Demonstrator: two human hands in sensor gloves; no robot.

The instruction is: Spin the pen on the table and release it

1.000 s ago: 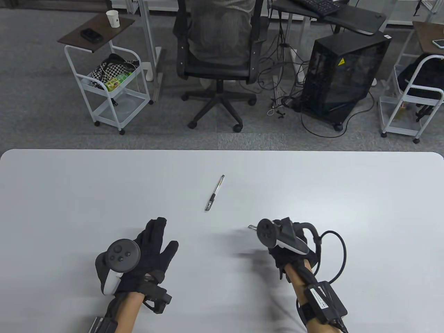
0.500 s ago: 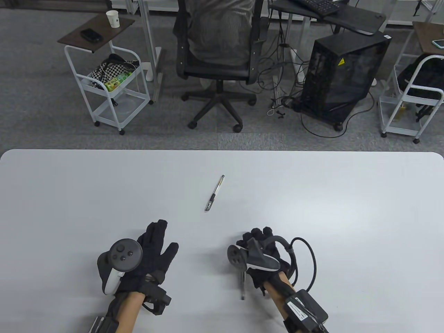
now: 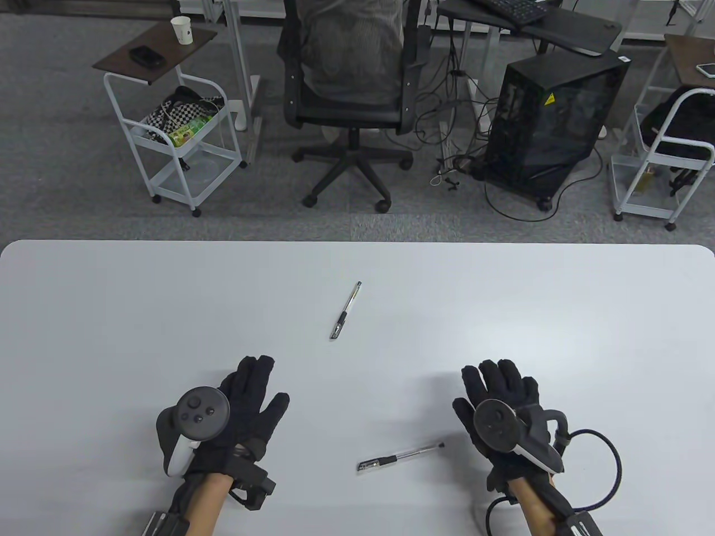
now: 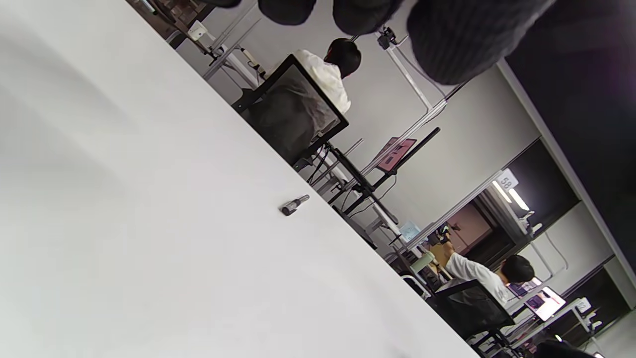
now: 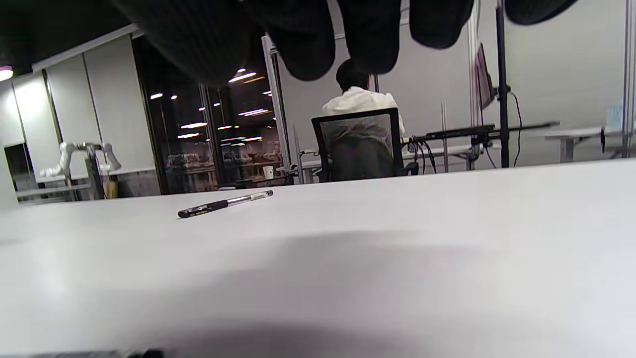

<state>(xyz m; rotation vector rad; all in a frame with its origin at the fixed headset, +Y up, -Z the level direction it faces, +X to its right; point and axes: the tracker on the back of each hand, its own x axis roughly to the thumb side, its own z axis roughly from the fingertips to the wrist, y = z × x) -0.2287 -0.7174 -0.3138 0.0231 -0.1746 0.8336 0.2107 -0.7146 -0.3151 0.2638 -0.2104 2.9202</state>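
Note:
A clear pen with a dark grip [image 3: 401, 457] lies free on the white table [image 3: 111, 312] near the front edge, between my hands, tip end pointing right. My right hand [image 3: 499, 391] lies flat with fingers spread, just right of that pen and not touching it. My left hand [image 3: 254, 391] lies flat and empty to the pen's left. A second, similar pen [image 3: 346, 310] lies at the table's middle. It also shows in the right wrist view [image 5: 226, 204] and, nearly end-on, in the left wrist view [image 4: 295, 204].
Beyond the table's far edge stand an office chair [image 3: 349, 72], a white cart [image 3: 179, 139] at the left, and a black computer case [image 3: 550, 123] with cables at the right.
My right hand held the near pen and turned it. Now the pen lies on the table, and the hand has moved right and flattened. The left hand and far pen stayed put.

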